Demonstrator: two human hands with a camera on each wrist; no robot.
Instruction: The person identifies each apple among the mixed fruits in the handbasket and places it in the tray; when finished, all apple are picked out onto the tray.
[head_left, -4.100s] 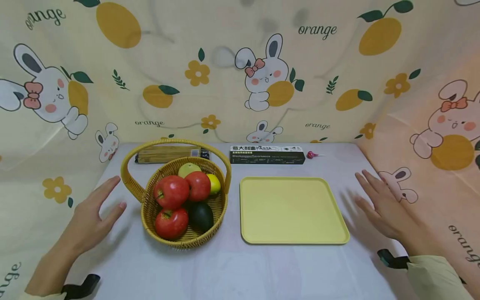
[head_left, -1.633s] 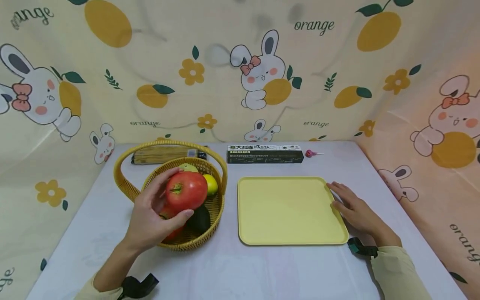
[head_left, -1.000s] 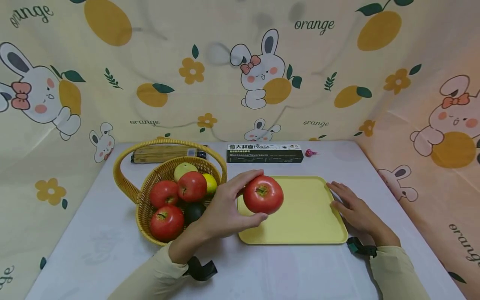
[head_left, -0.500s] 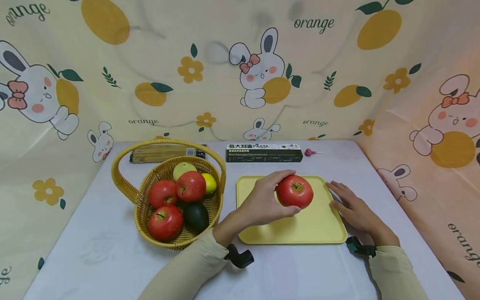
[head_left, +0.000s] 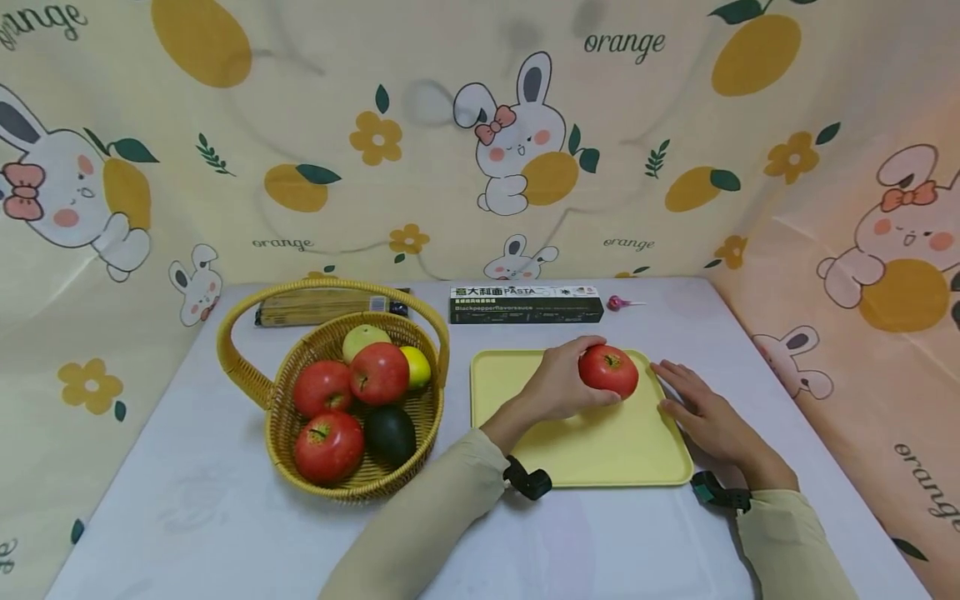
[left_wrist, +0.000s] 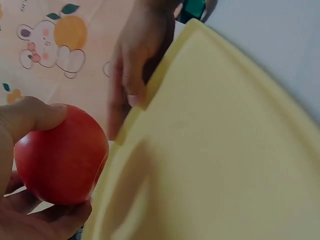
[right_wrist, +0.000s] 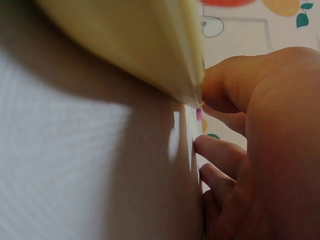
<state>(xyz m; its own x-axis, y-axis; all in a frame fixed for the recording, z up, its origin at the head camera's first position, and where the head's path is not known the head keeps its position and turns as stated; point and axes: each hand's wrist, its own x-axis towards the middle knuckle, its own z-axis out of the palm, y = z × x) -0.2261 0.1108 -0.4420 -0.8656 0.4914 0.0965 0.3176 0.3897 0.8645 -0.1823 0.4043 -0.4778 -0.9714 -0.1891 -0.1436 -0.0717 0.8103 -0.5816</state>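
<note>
My left hand (head_left: 561, 382) grips a red apple (head_left: 609, 372), thumb on the near side and fingers on the far side. Hand and apple are over the back right part of a yellow tray (head_left: 592, 458). In the left wrist view the apple (left_wrist: 65, 155) sits between thumb and fingers, close to the tray rim (left_wrist: 260, 80). My right hand (head_left: 708, 425) rests along the tray's right edge, fingers fairly straight. In the right wrist view its thumb (right_wrist: 225, 82) touches the tray's side.
Left of the tray stands a wicker basket (head_left: 276, 446) with a tall handle, holding red apples (head_left: 328, 447), a pale green fruit (head_left: 365, 340), a yellow lemon (head_left: 415, 367) and a dark avocado (head_left: 390, 435). Behind lie packed noodles (head_left: 315, 307), a pasta box (head_left: 527, 306) and a lollipop (head_left: 617, 303).
My left hand took an apple from the basket and carried it right, over the tray, lowering it toward the back right. My right hand came in to the tray's right edge and stayed there.
</note>
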